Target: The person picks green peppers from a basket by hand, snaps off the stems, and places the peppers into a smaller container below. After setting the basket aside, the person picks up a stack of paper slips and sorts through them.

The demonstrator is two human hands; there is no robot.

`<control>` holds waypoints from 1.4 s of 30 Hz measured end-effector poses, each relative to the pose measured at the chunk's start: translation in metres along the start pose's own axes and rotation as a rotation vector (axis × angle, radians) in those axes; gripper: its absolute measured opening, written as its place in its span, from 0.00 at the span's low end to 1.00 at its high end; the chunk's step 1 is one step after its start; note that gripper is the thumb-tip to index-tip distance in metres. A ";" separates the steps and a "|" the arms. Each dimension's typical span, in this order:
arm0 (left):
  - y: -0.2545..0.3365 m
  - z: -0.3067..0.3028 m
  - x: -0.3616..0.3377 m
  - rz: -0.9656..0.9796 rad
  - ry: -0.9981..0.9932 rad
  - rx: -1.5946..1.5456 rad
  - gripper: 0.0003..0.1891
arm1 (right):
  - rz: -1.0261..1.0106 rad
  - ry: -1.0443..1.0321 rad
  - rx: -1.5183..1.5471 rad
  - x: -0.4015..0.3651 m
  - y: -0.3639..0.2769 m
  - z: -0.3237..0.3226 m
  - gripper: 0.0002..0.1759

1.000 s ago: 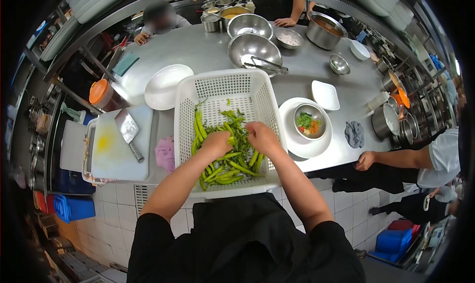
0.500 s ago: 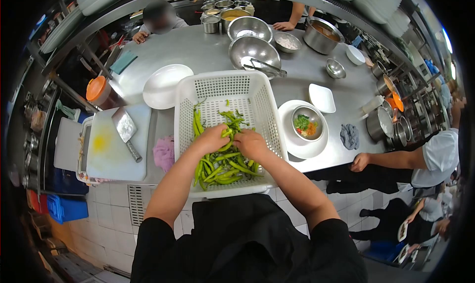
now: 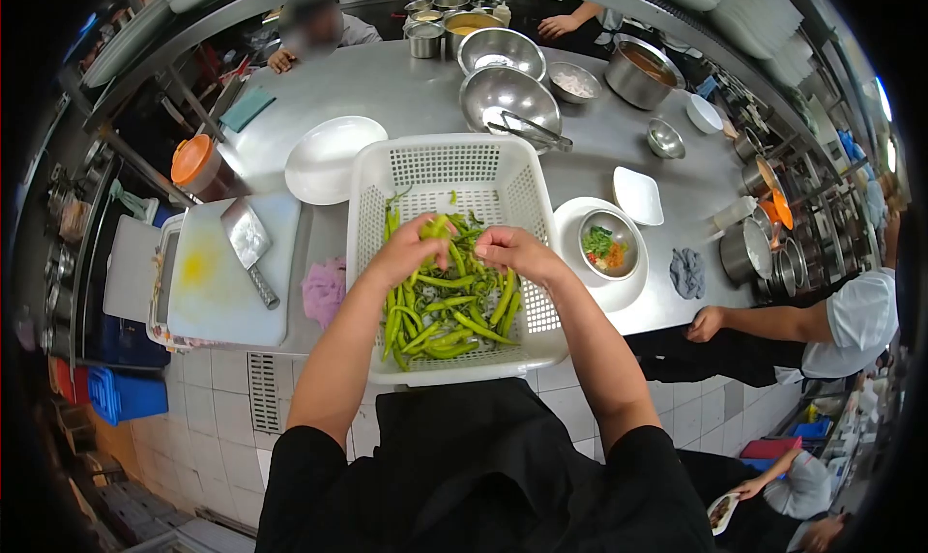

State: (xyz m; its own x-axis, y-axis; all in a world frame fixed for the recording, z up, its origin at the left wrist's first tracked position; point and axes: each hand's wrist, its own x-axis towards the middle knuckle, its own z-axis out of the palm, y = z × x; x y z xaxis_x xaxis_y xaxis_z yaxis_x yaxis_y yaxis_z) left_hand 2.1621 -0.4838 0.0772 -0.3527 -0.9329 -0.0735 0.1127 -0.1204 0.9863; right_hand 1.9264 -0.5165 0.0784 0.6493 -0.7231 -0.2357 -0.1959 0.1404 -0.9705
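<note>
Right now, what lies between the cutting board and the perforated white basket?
The head view shows a crumpled pink cloth on the steel table between the cutting board and the perforated basket.

So there's a cleaver (image 3: 246,235) lying on a cutting board (image 3: 230,297) at the left, pink cloth (image 3: 324,291) just beside it. Tongs (image 3: 529,130) rest across a steel bowl (image 3: 503,97), and a grey rag (image 3: 687,274) sits crumpled near the surface's (image 3: 406,99) right edge.

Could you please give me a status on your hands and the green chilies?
Left hand holding green chili; right hand alongside, grip unclear. Loose chilies in white perforated basket. Cleaver outside it, on cutting board to the left.
</note>
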 end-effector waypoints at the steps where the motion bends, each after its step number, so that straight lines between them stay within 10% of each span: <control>1: 0.002 -0.001 0.001 0.029 0.149 -0.011 0.11 | -0.066 0.046 -0.197 0.008 0.002 -0.004 0.11; 4: -0.002 -0.017 0.007 0.029 0.271 -0.038 0.09 | -0.394 0.585 -1.072 0.032 0.026 -0.005 0.12; 7: -0.007 -0.019 0.007 0.034 0.350 -0.089 0.09 | 0.115 0.320 -1.080 0.053 0.038 -0.011 0.16; 22: -0.009 -0.017 0.006 0.026 0.473 0.148 0.15 | -0.066 0.365 -0.944 0.070 0.025 -0.007 0.12; 28: -0.001 -0.006 0.004 -0.080 0.241 0.336 0.14 | -0.273 0.237 -0.708 0.038 -0.039 0.017 0.12; 34: -0.008 -0.012 0.008 -0.098 0.337 0.019 0.12 | -0.046 0.379 -0.262 0.061 -0.014 0.015 0.17; 37: -0.011 -0.019 0.009 -0.038 0.329 -0.142 0.11 | 0.206 0.287 -1.079 0.074 0.039 0.001 0.21; 42: -0.001 -0.012 0.005 -0.102 0.361 -0.243 0.09 | 0.253 0.179 -1.094 0.078 0.065 0.004 0.21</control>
State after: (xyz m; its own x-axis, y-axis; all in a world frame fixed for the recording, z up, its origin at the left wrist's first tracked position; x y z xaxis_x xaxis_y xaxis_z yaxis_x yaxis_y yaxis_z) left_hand 2.1717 -0.4928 0.0742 -0.0313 -0.9655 -0.2585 0.3244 -0.2544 0.9111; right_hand 1.9669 -0.5608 -0.0030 0.4029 -0.8566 -0.3223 -0.8997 -0.3062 -0.3110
